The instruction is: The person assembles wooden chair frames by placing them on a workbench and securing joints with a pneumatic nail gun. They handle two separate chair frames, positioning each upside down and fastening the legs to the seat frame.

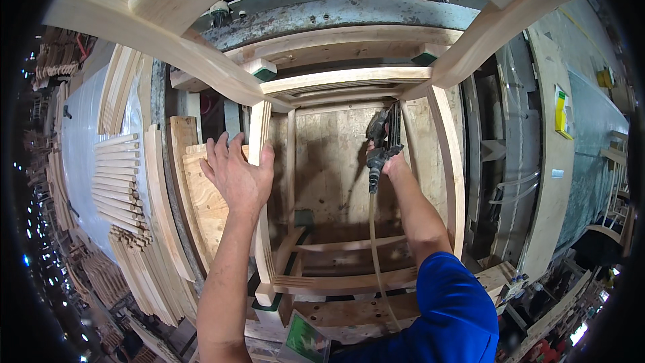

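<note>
A pale wooden chair frame (pixel 443 134) lies in a plywood jig in front of me. My left hand (pixel 236 173) presses flat against the frame's left upright rail (pixel 259 136), fingers spread and thumb hooked over it. My right hand (pixel 392 161) grips a dark pneumatic nail gun (pixel 383 136), held inside the frame below the top crosspiece (pixel 346 79). An air hose (pixel 373 242) hangs down from the gun's handle past the lower rungs (pixel 342 281).
Several curved wooden slats (pixel 117 175) are stacked on the left. A grey metal press bar (pixel 336 13) runs across behind the frame. More chair parts (pixel 618 161) stand at the right, and a green-and-white box (pixel 306 339) lies near the bottom edge.
</note>
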`<state>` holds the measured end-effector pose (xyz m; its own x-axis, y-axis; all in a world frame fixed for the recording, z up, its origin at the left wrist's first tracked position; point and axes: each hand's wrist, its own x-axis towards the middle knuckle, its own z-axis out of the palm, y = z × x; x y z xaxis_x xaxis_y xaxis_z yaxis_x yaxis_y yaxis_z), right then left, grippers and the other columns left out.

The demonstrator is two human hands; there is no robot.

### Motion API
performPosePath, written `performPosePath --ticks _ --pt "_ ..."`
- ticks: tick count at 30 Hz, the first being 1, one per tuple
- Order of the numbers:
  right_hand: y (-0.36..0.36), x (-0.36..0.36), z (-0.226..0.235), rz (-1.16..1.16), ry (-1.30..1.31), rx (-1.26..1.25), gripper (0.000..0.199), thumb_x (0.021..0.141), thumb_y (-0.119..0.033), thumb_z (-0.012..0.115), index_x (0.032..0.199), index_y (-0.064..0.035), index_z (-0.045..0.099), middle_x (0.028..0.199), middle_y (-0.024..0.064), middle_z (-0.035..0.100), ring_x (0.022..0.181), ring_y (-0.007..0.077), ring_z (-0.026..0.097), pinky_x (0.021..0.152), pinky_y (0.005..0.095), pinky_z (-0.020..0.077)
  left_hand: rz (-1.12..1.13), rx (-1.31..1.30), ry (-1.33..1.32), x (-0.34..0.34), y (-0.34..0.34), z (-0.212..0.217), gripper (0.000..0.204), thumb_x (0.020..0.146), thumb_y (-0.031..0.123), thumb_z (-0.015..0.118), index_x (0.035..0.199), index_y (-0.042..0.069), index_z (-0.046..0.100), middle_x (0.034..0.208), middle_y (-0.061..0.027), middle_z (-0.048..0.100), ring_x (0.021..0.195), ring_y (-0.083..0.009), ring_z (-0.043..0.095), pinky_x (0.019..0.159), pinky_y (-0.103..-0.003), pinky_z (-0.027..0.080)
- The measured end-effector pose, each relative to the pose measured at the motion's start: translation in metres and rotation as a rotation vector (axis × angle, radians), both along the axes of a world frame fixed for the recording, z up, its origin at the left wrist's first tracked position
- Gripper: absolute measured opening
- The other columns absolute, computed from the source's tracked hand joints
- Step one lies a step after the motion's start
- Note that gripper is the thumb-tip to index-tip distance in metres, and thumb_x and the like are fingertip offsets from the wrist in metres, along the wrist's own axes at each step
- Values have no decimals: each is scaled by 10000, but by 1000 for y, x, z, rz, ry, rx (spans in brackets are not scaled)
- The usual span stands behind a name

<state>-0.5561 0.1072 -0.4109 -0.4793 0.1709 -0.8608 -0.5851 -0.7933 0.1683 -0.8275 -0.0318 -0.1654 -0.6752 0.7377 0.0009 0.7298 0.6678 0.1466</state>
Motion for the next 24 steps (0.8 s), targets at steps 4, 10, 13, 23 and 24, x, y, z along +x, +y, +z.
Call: performPosePath --ticks 4,10,13,23,24 --pt "0 2 -4 40 -85 69 475 901 -599 649 874 -131 570 728 110 578 580 265 600 500 426 514 -12 7 12 0 0 -1 629 863 464 690 1312 27 638 1476 -200 493 1494 -402 296 1235 -632 121" --pt "-1 7 -12 135 -171 177 430 938 -568 568 803 -161 536 672 87 544 457 244 523 407 416 437 -17 9 33 0 -1 0 606 878 458 694 1311 38 637 1474 -196 506 1480 -404 322 1224 -613 148" --pt "2 15 -18 107 -70 84 455 960 -601 541 806 -173 562 633 64 528 454 236 520 396 399 420 -32 19 29 0 2 -1 605 867 453 700 1305 39 644 1473 -195 508 1475 -401 328 1224 -606 145" --pt "-38 -30 21 1595 -1026 969 632 1030 -525 518 1253 50 653 1287 304 652 1247 425 613 1043 469 493 7 16 40 -2 -2 -3 584 856 445 721 1282 50 661 1466 -187 520 1474 -391 334 1224 -600 135" --pt "-44 -41 26 1739 -950 1029 607 1033 -515 521 1250 36 656 1294 283 657 1249 411 615 1048 465 494 9 19 39 -3 -3 -4 579 857 443 726 1280 54 662 1464 -186 522 1473 -391 336 1224 -603 135"
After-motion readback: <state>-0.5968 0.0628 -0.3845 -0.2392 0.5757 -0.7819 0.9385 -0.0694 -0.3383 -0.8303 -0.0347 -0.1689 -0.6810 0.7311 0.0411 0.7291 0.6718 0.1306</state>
